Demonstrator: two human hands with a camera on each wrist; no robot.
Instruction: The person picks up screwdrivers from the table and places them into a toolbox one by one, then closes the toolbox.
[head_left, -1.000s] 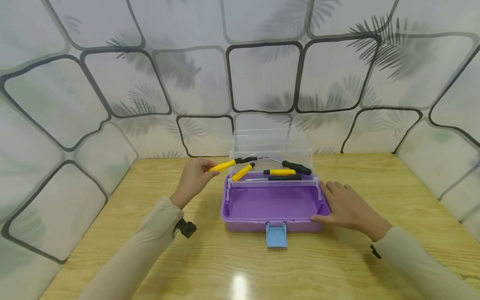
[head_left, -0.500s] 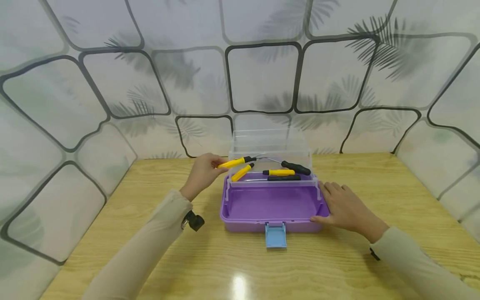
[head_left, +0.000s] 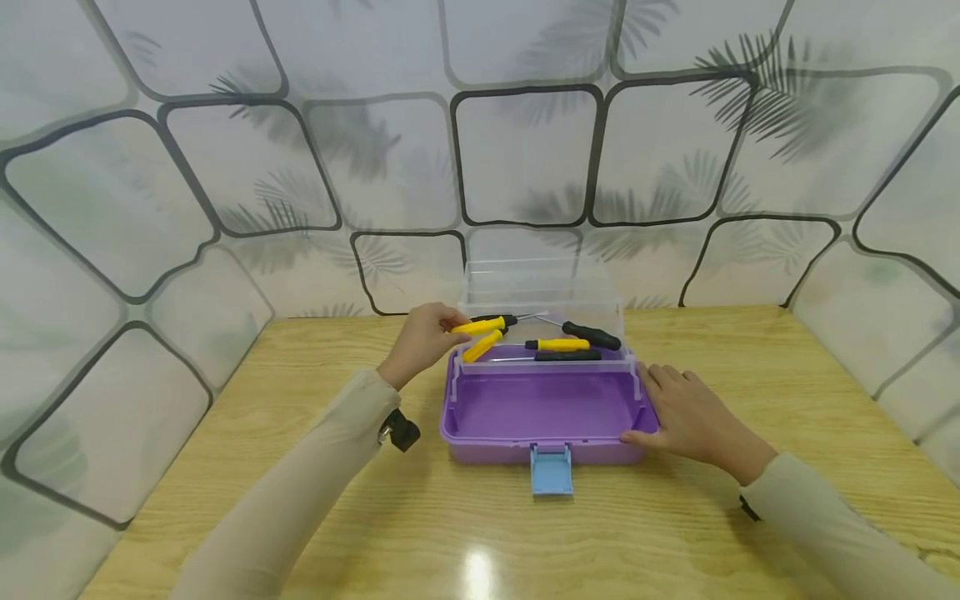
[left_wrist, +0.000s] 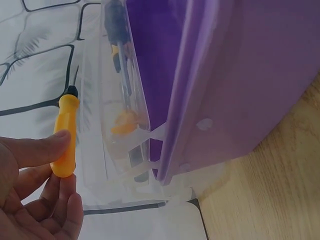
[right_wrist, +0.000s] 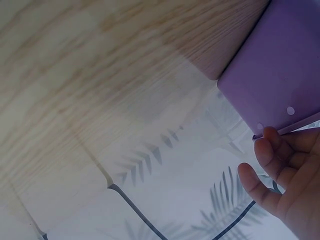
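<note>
My left hand [head_left: 426, 342] pinches a screwdriver [left_wrist: 66, 125] by its yellow handle between thumb and fingers. Its black collar and thin metal shaft point right in the head view, over the left end of the clear tray [head_left: 540, 367]. This tray sits raised at the back of an opened purple toolbox [head_left: 525, 452]. In it lie another yellow screwdriver [head_left: 483, 346], a black-handled screwdriver [head_left: 592, 335] and several more. My right hand [head_left: 686, 412] rests on the toolbox's right end, thumb across the front corner rim and fingers relaxed along the side.
A clear lid [head_left: 540, 279] stands raised behind the tray. From the toolbox's front hangs a light blue latch [head_left: 551, 472], flipped down. Everything stands on a wooden table [head_left: 480, 533], with a patterned wall covering [head_left: 525, 158] close behind and at both sides.
My left hand has moved right with the yellow screwdriver, bringing it further over the tray's left end. The right hand and the toolbox have stayed in place.
</note>
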